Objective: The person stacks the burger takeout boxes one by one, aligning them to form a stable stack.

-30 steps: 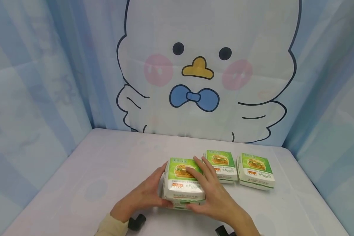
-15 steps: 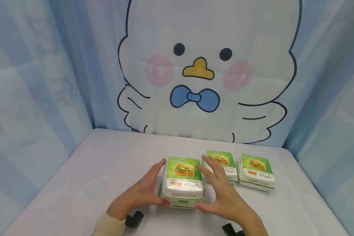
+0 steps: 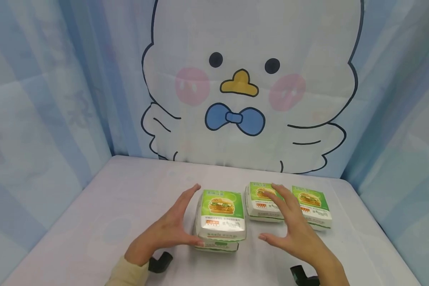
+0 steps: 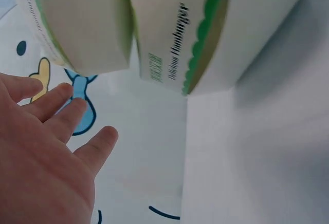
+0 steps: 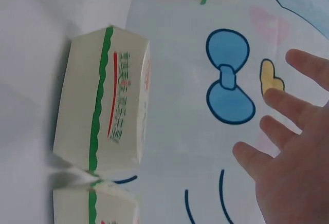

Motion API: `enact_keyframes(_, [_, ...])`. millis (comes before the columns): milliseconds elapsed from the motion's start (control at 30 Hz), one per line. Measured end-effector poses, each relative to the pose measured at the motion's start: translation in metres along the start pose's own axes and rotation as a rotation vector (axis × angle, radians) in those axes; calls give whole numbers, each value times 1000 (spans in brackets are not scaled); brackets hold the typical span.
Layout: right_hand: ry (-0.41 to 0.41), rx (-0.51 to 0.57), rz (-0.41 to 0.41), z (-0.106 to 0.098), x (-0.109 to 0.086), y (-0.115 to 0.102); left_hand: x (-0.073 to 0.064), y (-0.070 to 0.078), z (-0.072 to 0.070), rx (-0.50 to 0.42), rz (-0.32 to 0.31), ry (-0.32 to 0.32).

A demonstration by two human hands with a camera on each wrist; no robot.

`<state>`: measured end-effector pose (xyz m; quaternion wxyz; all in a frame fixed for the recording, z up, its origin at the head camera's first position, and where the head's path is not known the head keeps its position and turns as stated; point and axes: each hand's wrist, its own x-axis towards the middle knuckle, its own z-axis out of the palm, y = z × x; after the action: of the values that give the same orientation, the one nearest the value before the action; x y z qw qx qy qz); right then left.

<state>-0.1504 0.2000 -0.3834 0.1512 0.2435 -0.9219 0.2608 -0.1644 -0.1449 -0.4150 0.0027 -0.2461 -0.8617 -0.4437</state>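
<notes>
Two burger boxes form a stack at the centre of the head view, an upper box (image 3: 221, 216) in green and white and a lower box (image 3: 218, 247) mostly hidden under it. Left of the stack is my left hand (image 3: 168, 230), fingers extended, its thumb tip overlapping the lower box's front corner. In the left wrist view the fingers (image 4: 72, 112) stand apart from both boxes. My right hand (image 3: 300, 234) is spread and holds nothing. It partly covers a second burger box (image 3: 259, 212) and a third burger box (image 3: 316, 212) behind it.
All the boxes stand on a pale table (image 3: 143, 190). A curtain with a cartoon bird (image 3: 243, 147) hangs behind it, and blue curtains (image 3: 39, 119) close the sides. Black wrist fittings (image 3: 161, 263) show below each hand.
My right hand has left the stack and moved right, in front of the other two boxes. My left hand has eased slightly left, its fingers loosening from the stack. The stack stays put.
</notes>
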Motion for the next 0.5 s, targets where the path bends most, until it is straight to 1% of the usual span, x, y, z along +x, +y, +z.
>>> enact_keyframes(167, [35, -77, 70, -10, -4, 23, 7, 7, -1, -2, 58, 8])
enact_keyframes(233, [58, -85, 91, -14, -7, 32, 10, 10, 0, 1, 78, 2])
enact_keyframes(333, [86, -66, 107, -19, -13, 44, 13, 13, 1, -5, 75, -12])
enact_keyframes(500, [105, -69, 147, -24, -20, 61, 12, 12, 6, -25, 42, -35])
